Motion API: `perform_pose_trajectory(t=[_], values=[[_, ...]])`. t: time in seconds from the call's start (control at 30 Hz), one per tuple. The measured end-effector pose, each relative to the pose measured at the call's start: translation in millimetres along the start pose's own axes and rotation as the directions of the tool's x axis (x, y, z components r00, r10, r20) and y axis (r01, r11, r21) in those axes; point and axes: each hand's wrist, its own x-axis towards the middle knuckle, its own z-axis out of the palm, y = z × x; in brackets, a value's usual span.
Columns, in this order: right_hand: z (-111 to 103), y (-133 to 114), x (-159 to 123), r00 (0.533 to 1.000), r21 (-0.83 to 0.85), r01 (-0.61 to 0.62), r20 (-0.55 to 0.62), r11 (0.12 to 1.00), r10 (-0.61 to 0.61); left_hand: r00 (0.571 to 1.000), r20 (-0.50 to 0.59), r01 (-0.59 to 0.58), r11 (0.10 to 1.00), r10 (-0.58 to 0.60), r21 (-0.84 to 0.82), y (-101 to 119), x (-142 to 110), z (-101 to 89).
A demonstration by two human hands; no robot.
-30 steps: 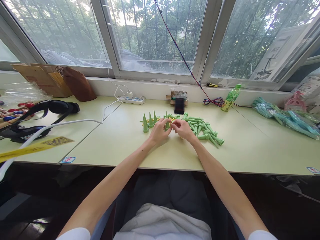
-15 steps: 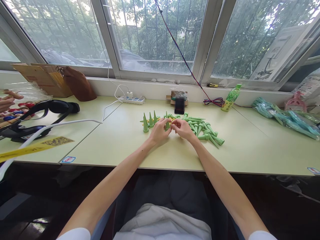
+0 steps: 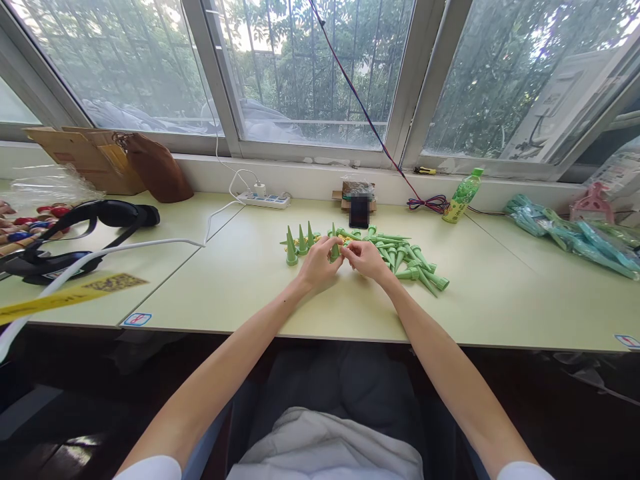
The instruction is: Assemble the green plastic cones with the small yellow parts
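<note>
My left hand [image 3: 321,261] is closed around an upright green plastic cone spike [image 3: 335,245], its pointed tip sticking up above the fingers. Right beside it, my right hand [image 3: 366,258] has its thumb and fingers pinched together against the spike's side; what they pinch is too small to make out. Several more green spikes [image 3: 291,248] stand upright to the left of my left hand. A loose heap of green spikes [image 3: 400,253] lies to the right, partly behind my right hand. Small yellow pieces [image 3: 345,239] show just behind my fingers.
Behind the heap stands a phone [image 3: 359,211] against a small box. A green-labelled bottle [image 3: 463,195] and bundled wires [image 3: 429,203] are by the window. A power strip [image 3: 264,199], black headset [image 3: 115,215] and white cable [image 3: 150,244] lie leftward; plastic bags [image 3: 575,233] lie right.
My right fingers have shifted very slightly at the spike; my left hand stays in place. At the far left edge, another person's hand has mostly drawn out of view.
</note>
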Motion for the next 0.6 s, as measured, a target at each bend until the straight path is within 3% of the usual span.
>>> perform_pose_trajectory(t=[0.27,0.6], values=[[0.4,1.1,0.3,1.0,-0.014,0.007,0.007,1.0,-0.007,1.0,-0.003,-0.002,1.0,0.002,0.006,-1.6,0.3,0.9],[2.6,2.1,1.5,1.0,0.121,-0.012,-0.017,0.993,0.014,1.0,0.003,0.001,1.0,-0.001,0.012,1.5,0.5,-1.0]])
